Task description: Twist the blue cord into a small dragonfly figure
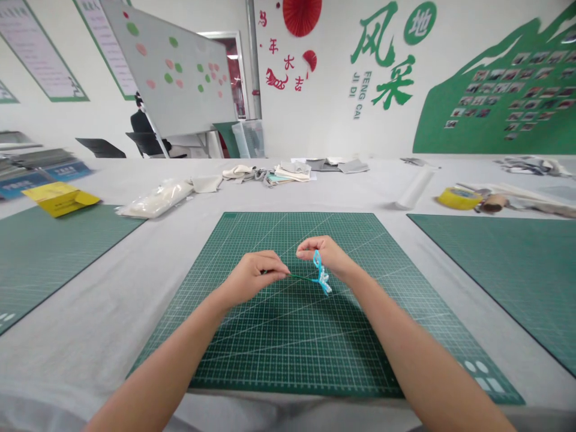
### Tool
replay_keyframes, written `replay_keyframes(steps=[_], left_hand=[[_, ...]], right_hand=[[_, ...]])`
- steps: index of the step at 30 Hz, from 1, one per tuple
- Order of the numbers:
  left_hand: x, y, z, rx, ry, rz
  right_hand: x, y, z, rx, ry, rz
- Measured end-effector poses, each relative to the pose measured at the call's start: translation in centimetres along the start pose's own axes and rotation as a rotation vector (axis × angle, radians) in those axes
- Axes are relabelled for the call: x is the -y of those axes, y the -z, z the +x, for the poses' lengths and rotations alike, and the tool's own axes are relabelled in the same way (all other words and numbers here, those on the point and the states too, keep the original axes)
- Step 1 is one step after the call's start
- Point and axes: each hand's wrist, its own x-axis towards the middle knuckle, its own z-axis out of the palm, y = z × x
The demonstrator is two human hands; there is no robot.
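Note:
My left hand [257, 273] pinches a thin green stem between thumb and fingertips, just above the cutting mat. At the stem's right end is a blue-and-white flower [322, 277], apparently made of fuzzy craft wire, with one looped petal pointing up and whiter petals hanging below. My right hand [327, 253] is directly behind and above the flower, its thumb and forefinger brought together to the left of the looped petal. Whatever lies between those fingertips is too small to make out. Beneath both hands lies the green gridded cutting mat [279, 354].
More cutting mats flank mine: a left mat [58, 252] and a right mat [508, 264]. A yellow card [60, 198] and a plastic-wrapped white pack [157, 199] lie at left. Fabric pieces [288, 172] sit farther back. Yellow tape [459, 198] lies at right. Someone [141, 120] sits behind the whiteboard.

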Motion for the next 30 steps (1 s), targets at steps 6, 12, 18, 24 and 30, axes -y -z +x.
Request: replay_keyframes(steps=[6, 12, 18, 24, 30], left_hand=[[0.9, 0.5, 0.3, -0.284, 0.136, -0.067], [1.6, 0.3, 0.3, -0.422, 0.310, -0.213], [2.0, 0.3, 0.3, -0.469, 0.374, -0.193], [2.2, 0.1, 0.1, -0.442, 0.295, 0.135], [2.1, -0.4, -0.3, -0.352, 0.227, 0.429]], right_hand=[[-0.7, -1.2, 0.2, 0.007, -0.010, 0.004], [-1.1, -2.1, 0.2, 0.071, 0.058, -0.144], [0.4, -3.6, -1.0, 0.105, 0.130, -0.317], [1.6, -4.5, -2.1, 0.126, 0.210, -0.414], [2.0, -4.3, -2.3, 0.076, 0.288, -0.437]])
